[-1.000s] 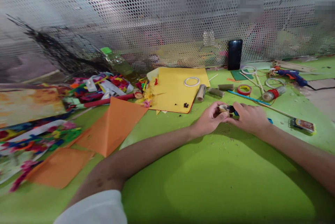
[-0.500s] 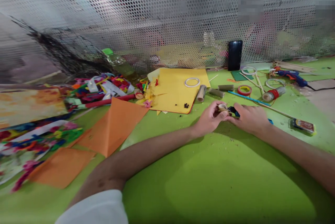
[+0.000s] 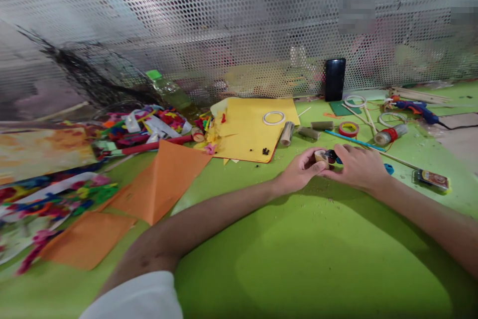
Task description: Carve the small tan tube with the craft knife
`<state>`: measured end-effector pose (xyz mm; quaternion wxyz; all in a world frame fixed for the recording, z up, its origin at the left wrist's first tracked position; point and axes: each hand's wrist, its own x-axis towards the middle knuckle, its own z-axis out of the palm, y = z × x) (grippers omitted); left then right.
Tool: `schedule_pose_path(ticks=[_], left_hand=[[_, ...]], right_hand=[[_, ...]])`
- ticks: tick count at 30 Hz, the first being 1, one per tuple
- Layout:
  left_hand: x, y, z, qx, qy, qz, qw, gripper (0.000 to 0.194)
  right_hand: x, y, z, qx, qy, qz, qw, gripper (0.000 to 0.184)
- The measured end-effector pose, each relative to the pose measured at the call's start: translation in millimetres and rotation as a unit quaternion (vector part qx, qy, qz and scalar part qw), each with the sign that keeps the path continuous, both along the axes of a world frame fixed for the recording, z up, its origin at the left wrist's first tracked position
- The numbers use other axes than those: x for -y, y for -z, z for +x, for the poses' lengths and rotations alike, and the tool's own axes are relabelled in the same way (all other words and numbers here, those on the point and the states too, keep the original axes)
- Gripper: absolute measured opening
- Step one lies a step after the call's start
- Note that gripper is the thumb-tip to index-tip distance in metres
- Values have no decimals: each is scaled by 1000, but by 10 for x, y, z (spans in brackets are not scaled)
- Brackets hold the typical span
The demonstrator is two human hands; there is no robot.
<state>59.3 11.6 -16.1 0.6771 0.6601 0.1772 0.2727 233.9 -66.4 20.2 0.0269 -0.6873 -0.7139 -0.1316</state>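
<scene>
My left hand (image 3: pixel 298 172) is closed around a short tan tube piece (image 3: pixel 321 158), its round opening tipped up. The piece looks like bamboo or card; I cannot tell which. My right hand (image 3: pixel 360 165) is wrapped round a blue-handled tool with a dark head (image 3: pixel 330 156). The tool's head touches the tube's rim, and a blue handle end (image 3: pixel 389 168) shows past the palm. Its jaws are mostly hidden, so its exact kind is unclear. Both hands are close together above the green table (image 3: pixel 298 259). Small crumbs lie beneath them.
Beyond my hands lie several short brown tubes (image 3: pixel 287 134), red tape (image 3: pixel 348 129) and a blue stick (image 3: pixel 354 140). A phone (image 3: pixel 335 80) leans on the mesh screen (image 3: pixel 239 25). Rightward are a glue gun (image 3: pixel 418 108) and a small box (image 3: pixel 433 179); leftward, orange paper (image 3: pixel 157 184) and colourful scraps.
The tube piece has turned so that its opening and side show more. The tool's head has risen slightly at the rim. More of the blue handle end shows behind my right hand.
</scene>
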Motion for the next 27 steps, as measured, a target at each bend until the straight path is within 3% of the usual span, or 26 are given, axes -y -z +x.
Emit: schedule_pose_path(ticks=[16,27], left_hand=[[22,5,-2,-29,-45,59,997,47],[11,-9,-8,-4,-24,13,1000,49]], right_hand=[[9,27,-17,3,13,-70,997,74],[7,29,1,-5,12,-1,1000,70]])
